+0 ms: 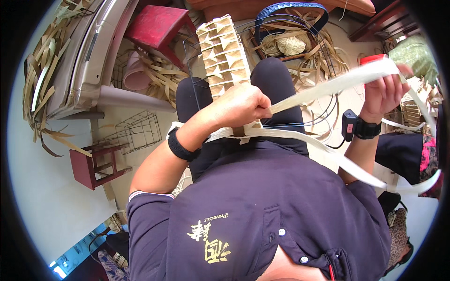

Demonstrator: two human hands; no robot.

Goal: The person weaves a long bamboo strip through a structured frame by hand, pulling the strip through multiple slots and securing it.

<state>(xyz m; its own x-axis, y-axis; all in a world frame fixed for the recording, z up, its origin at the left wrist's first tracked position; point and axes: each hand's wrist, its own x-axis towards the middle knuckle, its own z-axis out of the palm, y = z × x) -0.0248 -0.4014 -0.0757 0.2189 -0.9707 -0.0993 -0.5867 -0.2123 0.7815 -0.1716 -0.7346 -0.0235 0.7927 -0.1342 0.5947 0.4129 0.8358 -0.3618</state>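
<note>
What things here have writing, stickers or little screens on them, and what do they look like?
Shirt print: gold characters on the dark purple shirt's chest, seen upside down.
Wrist device: small black box with a pinkish-red patch, strapped by the right hand.
No packages or signs.

The left hand (243, 105) was closed in a fist over the lap, knuckles up, its forearm running in from the lower left with a dark band on the wrist. The right hand (386, 91) was raised higher and out to the right, fingers curled shut, palm turned toward the body, a black device strapped at its wrist. The two hands were well apart.
</note>
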